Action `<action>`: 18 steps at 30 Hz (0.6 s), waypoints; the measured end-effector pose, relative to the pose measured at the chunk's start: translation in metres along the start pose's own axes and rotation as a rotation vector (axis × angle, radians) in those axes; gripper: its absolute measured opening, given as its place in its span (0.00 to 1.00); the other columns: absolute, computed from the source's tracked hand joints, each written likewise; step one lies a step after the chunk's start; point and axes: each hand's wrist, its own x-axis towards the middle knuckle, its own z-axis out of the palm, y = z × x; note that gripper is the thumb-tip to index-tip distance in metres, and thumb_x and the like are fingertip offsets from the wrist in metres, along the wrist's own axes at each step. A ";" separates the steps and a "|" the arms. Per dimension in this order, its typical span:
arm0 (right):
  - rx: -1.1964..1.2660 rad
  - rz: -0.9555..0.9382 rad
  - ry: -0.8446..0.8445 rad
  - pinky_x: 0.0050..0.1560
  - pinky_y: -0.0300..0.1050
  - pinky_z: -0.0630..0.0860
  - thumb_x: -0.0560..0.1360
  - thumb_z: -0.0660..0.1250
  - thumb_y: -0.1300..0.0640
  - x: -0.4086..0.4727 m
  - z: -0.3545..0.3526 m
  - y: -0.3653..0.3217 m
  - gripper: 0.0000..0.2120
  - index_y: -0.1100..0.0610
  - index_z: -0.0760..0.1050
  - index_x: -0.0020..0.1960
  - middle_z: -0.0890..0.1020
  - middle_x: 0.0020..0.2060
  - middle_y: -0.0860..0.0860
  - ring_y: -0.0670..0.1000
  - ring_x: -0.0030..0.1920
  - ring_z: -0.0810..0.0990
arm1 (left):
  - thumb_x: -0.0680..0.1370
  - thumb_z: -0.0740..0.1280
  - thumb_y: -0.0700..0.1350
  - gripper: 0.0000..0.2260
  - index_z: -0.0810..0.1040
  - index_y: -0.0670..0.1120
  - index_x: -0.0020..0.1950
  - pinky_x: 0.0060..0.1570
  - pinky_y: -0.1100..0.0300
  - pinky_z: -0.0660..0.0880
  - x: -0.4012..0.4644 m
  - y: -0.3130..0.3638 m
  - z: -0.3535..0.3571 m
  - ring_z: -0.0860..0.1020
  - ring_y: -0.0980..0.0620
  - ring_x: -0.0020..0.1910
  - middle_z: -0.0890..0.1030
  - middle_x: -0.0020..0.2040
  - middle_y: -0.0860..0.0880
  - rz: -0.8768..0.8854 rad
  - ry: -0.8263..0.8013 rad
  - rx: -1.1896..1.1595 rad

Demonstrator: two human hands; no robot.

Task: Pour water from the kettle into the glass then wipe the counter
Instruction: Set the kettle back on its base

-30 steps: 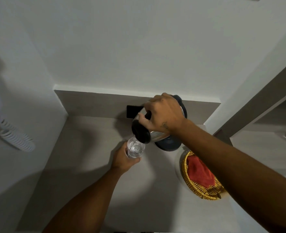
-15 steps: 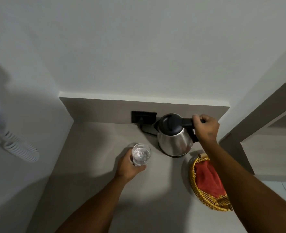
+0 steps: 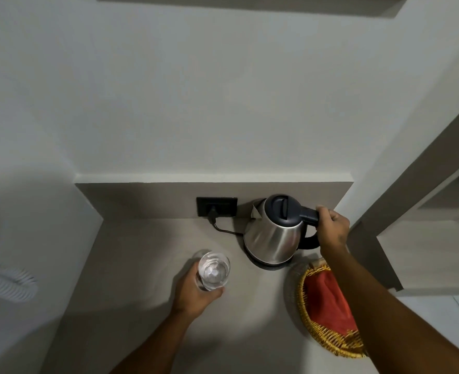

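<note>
A steel kettle (image 3: 272, 238) with a black lid stands upright on its base at the back of the grey counter (image 3: 131, 265). My right hand (image 3: 332, 229) is closed around its black handle. A clear glass (image 3: 213, 270) with water in it stands left of the kettle, and my left hand (image 3: 196, 291) grips it from the near side. A red cloth (image 3: 328, 303) lies in a woven yellow basket (image 3: 307, 323) at the right, partly hidden by my right forearm.
A black wall socket (image 3: 217, 207) with a plug and cord sits behind the kettle. White walls close in the counter at the left and the back. A coiled white cord (image 3: 6, 283) hangs on the left wall. A lower shelf lies beyond the counter's right end.
The kettle was tilted over the glass a second ago; it now stands upright on its base, with my right hand still on the handle. My left hand has kept hold of the glass.
</note>
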 end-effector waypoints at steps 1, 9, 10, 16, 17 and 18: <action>-0.005 -0.009 -0.018 0.36 0.48 0.69 0.76 0.66 0.55 0.000 0.000 0.000 0.18 0.64 0.74 0.31 0.68 0.28 0.55 0.54 0.31 0.69 | 0.56 0.85 0.47 0.38 0.77 0.54 0.65 0.51 0.70 0.78 0.000 0.000 0.000 0.80 0.65 0.54 0.83 0.56 0.58 -0.001 0.003 -0.002; -0.081 -0.055 -0.084 0.37 0.53 0.76 0.73 0.66 0.51 0.008 0.005 -0.004 0.19 0.67 0.76 0.34 0.72 0.28 0.56 0.56 0.32 0.73 | 0.58 0.85 0.40 0.37 0.77 0.50 0.65 0.49 0.74 0.76 -0.003 0.004 0.000 0.79 0.69 0.53 0.84 0.55 0.56 -0.016 0.011 -0.046; -0.078 -0.051 -0.082 0.38 0.53 0.75 0.75 0.66 0.53 0.008 0.003 -0.003 0.18 0.66 0.76 0.33 0.72 0.28 0.56 0.56 0.32 0.72 | 0.58 0.84 0.39 0.37 0.77 0.49 0.65 0.48 0.76 0.75 -0.003 0.005 0.001 0.79 0.70 0.52 0.84 0.55 0.55 -0.020 0.011 -0.054; -0.106 -0.109 -0.115 0.40 0.49 0.72 0.80 0.65 0.51 0.000 -0.003 -0.002 0.19 0.64 0.79 0.38 0.75 0.31 0.57 0.53 0.34 0.73 | 0.57 0.84 0.44 0.37 0.77 0.52 0.65 0.52 0.70 0.77 -0.003 0.001 0.002 0.80 0.65 0.54 0.84 0.55 0.57 -0.046 0.012 -0.039; -0.109 -0.108 -0.132 0.41 0.48 0.73 0.80 0.65 0.47 -0.002 -0.007 -0.003 0.20 0.63 0.80 0.41 0.76 0.33 0.57 0.53 0.35 0.74 | 0.58 0.84 0.44 0.37 0.77 0.52 0.65 0.52 0.70 0.78 -0.003 0.002 0.002 0.81 0.64 0.54 0.84 0.55 0.56 -0.048 0.010 -0.034; -0.113 -0.099 -0.145 0.42 0.47 0.73 0.80 0.63 0.43 -0.006 -0.011 -0.002 0.21 0.62 0.80 0.45 0.78 0.35 0.56 0.52 0.37 0.76 | 0.58 0.85 0.43 0.37 0.77 0.51 0.65 0.52 0.70 0.78 -0.003 0.002 0.002 0.81 0.63 0.54 0.84 0.56 0.56 -0.047 0.006 -0.032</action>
